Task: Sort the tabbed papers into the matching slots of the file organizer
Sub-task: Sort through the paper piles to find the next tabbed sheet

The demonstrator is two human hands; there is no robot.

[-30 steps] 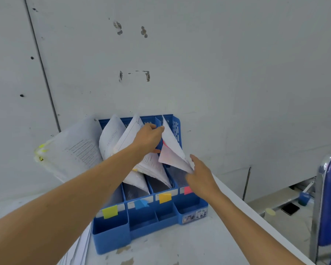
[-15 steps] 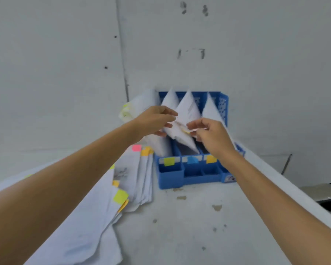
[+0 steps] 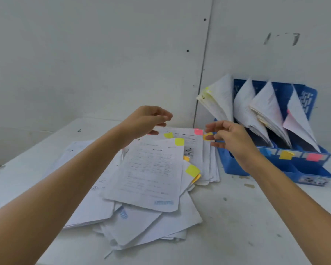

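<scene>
Looks like the person is between sheets, at the "grab the next one" step. Neither hand has hold of anything.

Closest in, a messy pile of papers (image 3: 141, 188) lies on the table (image 3: 237, 217) just left of the file organizer (image 3: 237, 167). Plenty is left to sort. The top sheet (image 3: 147, 169) carries a yellow tab (image 3: 179, 141), and more yellow, orange and pink ones poke out along the edge nearest the organizer.

A bit further in, the left hand (image 3: 143, 121) hovers over the pile's far end, well left of the organizer, with its fingers loosely curled. The right hand (image 3: 229, 136) is just in front of the organizer's left corner, fingers loose and a bit spread. Their tips are right at an orange tab (image 3: 207, 136) on the pile. It's too blurry to say if they touch it, but it doesn't look pinched.

My guess for the next move is to pinch that sheet, slide it out without dragging its neighbours, and drop it in the slot with the orange label (image 3: 286, 155), third from the organizer's left end.

The organizer has four slots, and each holds a sheaf leaning left. The leftmost sheaf shows yellow tabs at its top corner, and the rightmost includes a pink sheet. The labels in view are blue, orange and pink. The first is hidden behind the right wrist.
</scene>
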